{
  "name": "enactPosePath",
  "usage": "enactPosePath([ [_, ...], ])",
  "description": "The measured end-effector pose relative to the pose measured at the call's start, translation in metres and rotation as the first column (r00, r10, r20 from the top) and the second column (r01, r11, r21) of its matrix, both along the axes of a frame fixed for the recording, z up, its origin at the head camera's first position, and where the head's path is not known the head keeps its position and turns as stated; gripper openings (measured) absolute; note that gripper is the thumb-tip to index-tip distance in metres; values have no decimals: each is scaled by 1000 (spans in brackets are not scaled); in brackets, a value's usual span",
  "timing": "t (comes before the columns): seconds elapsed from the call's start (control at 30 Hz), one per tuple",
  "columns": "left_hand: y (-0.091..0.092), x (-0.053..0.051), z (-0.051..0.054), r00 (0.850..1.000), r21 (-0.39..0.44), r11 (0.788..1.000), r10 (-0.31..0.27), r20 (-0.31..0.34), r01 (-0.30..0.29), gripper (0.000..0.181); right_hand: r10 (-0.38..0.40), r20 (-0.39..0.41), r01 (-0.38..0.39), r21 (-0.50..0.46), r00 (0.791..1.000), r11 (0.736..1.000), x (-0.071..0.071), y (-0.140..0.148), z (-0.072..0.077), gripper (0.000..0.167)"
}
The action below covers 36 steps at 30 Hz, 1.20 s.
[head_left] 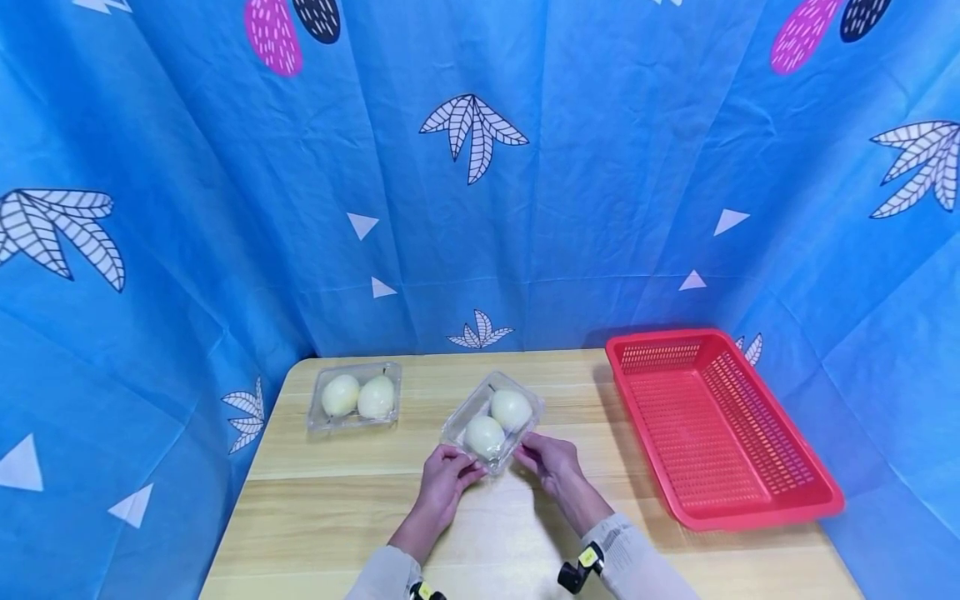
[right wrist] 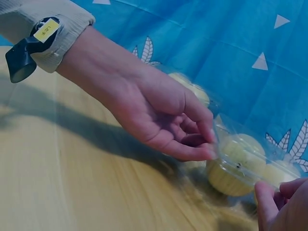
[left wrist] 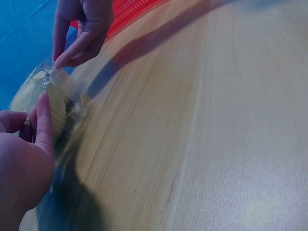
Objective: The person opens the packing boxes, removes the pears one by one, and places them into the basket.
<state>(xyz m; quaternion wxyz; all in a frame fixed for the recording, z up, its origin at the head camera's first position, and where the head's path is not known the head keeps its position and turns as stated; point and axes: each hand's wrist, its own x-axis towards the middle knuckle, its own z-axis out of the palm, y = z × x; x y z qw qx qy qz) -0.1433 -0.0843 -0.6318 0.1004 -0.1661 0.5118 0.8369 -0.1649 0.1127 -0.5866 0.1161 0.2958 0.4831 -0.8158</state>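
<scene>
A clear plastic clamshell box (head_left: 459,418) with two pale yellow-green pears (head_left: 485,437) inside sits at an angle mid-table. My left hand (head_left: 444,482) pinches its near-left edge between thumb and fingers. On the near-right side, my right hand (head_left: 555,462) pinches the edge too. The left wrist view has both hands at the box's rim, the pears (left wrist: 57,108) partly hidden behind the plastic and my left fingers. In the right wrist view a dark stem spot shows on one pear (right wrist: 236,175); most of my right hand (right wrist: 288,207) is out of frame there.
Another clear box (head_left: 318,417) with two similar pears stands at the table's back left. A red plastic basket (head_left: 651,433) with slotted walls sits on the right side, with no contents visible. Blue patterned curtains (head_left: 585,208) enclose the wooden table (head_left: 330,508) at the back and sides.
</scene>
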Motion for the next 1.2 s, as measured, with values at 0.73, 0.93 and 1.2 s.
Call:
enactPosePath([
  [0.73,5,1,4,1000,32,999,12,5,-12,21,130,-6,-129,70,991,989,7,-4,-2,29],
  [0.93,3,0,5,999,46,999,-24,24,23,20,199,-70,-190,117,978,975,9,-5,-2,34],
  [1.2,0,0,5,998,89,995,-56,31,53,20,268,-123,-244,181,956,953,9,-7,0,34],
])
